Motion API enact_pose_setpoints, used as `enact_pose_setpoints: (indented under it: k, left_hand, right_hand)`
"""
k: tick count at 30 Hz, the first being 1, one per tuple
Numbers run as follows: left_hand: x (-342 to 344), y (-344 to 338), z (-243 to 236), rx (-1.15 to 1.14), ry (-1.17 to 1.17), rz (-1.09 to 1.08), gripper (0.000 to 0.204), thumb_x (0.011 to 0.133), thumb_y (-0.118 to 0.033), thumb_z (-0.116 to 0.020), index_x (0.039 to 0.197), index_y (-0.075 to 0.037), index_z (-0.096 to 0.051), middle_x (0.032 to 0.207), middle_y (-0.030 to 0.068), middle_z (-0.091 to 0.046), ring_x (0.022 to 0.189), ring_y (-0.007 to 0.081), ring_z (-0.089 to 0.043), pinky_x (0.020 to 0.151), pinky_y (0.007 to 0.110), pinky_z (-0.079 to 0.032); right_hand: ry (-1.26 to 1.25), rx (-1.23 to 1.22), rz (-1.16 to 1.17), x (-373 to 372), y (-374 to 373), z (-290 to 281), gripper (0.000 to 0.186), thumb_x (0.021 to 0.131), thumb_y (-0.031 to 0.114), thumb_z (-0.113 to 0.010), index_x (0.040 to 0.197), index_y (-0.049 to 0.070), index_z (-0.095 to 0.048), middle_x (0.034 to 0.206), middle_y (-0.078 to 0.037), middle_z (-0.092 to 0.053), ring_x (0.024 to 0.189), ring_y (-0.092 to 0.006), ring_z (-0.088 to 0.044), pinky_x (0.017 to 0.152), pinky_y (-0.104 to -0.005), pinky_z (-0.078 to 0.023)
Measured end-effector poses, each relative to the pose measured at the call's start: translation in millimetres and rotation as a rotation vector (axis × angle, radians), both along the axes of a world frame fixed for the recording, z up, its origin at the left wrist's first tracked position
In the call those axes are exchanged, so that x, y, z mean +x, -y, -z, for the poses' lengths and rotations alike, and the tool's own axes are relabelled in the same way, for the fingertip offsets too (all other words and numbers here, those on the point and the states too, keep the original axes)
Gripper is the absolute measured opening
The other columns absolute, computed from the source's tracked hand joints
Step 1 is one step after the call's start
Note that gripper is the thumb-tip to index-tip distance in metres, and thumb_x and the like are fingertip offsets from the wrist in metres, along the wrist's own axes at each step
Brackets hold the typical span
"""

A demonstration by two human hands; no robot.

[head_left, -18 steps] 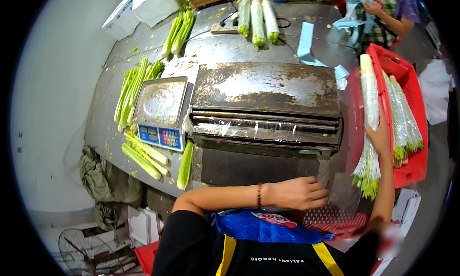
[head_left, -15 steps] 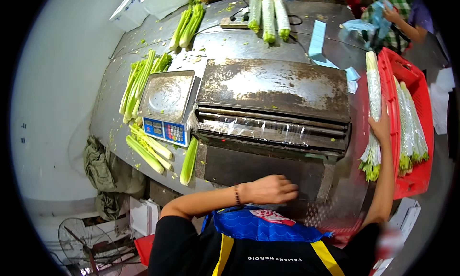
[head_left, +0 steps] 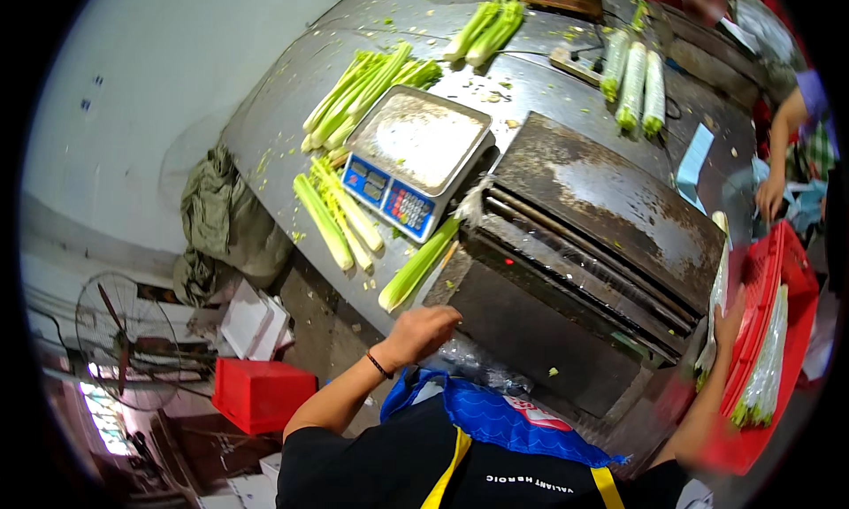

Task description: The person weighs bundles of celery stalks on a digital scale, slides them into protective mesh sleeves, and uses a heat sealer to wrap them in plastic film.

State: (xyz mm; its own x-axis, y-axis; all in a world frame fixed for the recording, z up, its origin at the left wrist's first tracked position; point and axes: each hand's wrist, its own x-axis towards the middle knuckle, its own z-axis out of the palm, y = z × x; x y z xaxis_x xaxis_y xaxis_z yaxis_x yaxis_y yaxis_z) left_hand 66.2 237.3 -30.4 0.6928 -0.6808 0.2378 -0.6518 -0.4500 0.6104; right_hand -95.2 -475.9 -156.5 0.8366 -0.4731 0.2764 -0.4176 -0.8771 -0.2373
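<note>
My right hand point(head_left: 729, 325) is at the far right, its fingers round a wrapped celery bundle point(head_left: 719, 270) lying lengthwise beside the red crate point(head_left: 736, 359). Part of that bundle is behind the hand and the wrapping machine's corner. My left hand point(head_left: 423, 334) is loosely closed over the table's front edge, and nothing shows in it. Just beyond it lies a loose celery stalk point(head_left: 414, 270), with the digital scale point(head_left: 389, 195) behind. Between my hands stands the film wrapping machine point(head_left: 610, 217) with its dark front plate point(head_left: 539, 332). Crumpled clear film point(head_left: 482, 363) lies near my left wrist.
More celery stalks point(head_left: 358, 102) lie beyond the scale, and others point(head_left: 323, 221) left of it. Wrapped celery point(head_left: 632, 89) lies at the back. Another wrapped bundle point(head_left: 768, 363) rests in the red crate. A co-worker's hand point(head_left: 771, 195) is at the right. A fan point(head_left: 124, 341) stands lower left.
My view has turned left, so the table appears rotated. My left hand has moved left, closer to the loose celery stalk. My right hand stays at the wrapped bundle by the crate.
</note>
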Motion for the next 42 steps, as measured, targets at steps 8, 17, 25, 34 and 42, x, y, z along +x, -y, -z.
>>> enact_pose_setpoints:
  k: [8,17,25,34,42]
  left_hand:
    - [70.5,-203.5,121.4,-0.198,-0.173,-1.197,0.028,0.082,-0.012,-0.067,0.106,-0.001,-0.059,0.088,0.01,-0.068,0.067,0.0174,-0.066,0.065,0.031,-0.052]
    - [337.9,-313.1,89.8,-0.227,0.19,-1.036,0.036,0.084,-0.016,-0.068,0.114,-0.001,-0.056,0.101,0.0146,-0.064,0.086,0.0243,-0.064,0.074,0.037,-0.052]
    - [534.5,-237.1,81.5,0.144,0.121,-0.771,0.058,0.078,-0.043,-0.073,0.115,-0.001,-0.056,0.1,0.0174,-0.067,0.088,0.0325,-0.067,0.075,0.044,-0.054]
    - [616.3,-219.7,138.5,0.388,-0.237,-0.551,0.05,0.076,-0.035,-0.074,0.107,0.001,-0.056,0.091,0.0176,-0.068,0.085,0.0294,-0.068,0.073,0.042,-0.055]
    - [438.5,-234.6,2.3,-0.427,-0.743,-0.183,0.039,0.089,-0.021,-0.068,0.117,0.0,-0.049,0.09,0.0051,-0.055,0.081,0.014,-0.054,0.069,0.029,-0.048]
  right_hand:
    - [0.482,0.425,0.121,11.8,-166.2,-144.8,0.049,0.095,0.006,-0.053,0.141,0.0,-0.039,0.14,-0.02,-0.046,0.124,-0.026,-0.051,0.103,-0.0341,-0.041]
    - [0.475,0.632,0.074,95.2,-445.7,-199.1,0.039,0.095,0.002,-0.051,0.133,0.0,-0.047,0.113,-0.012,-0.059,0.087,-0.0132,-0.06,0.081,-0.0254,-0.048]
    - [0.387,0.694,0.272,127.8,-597.4,-201.2,0.022,0.095,0.003,-0.053,0.116,-0.001,-0.057,0.097,-0.008,-0.062,0.076,-0.0113,-0.062,0.071,-0.0241,-0.05]
    - [0.48,0.811,0.22,256.8,-696.4,-179.6,0.014,0.09,0.001,-0.059,0.102,-0.007,-0.063,0.089,-0.009,-0.067,0.078,-0.015,-0.067,0.073,-0.0256,-0.054]
    - [0.113,1.596,-0.364,446.0,-761.1,-150.8,0.077,0.09,0.003,-0.064,0.151,0.013,-0.017,0.134,-0.018,-0.051,0.118,-0.0225,-0.055,0.097,-0.0357,-0.048]
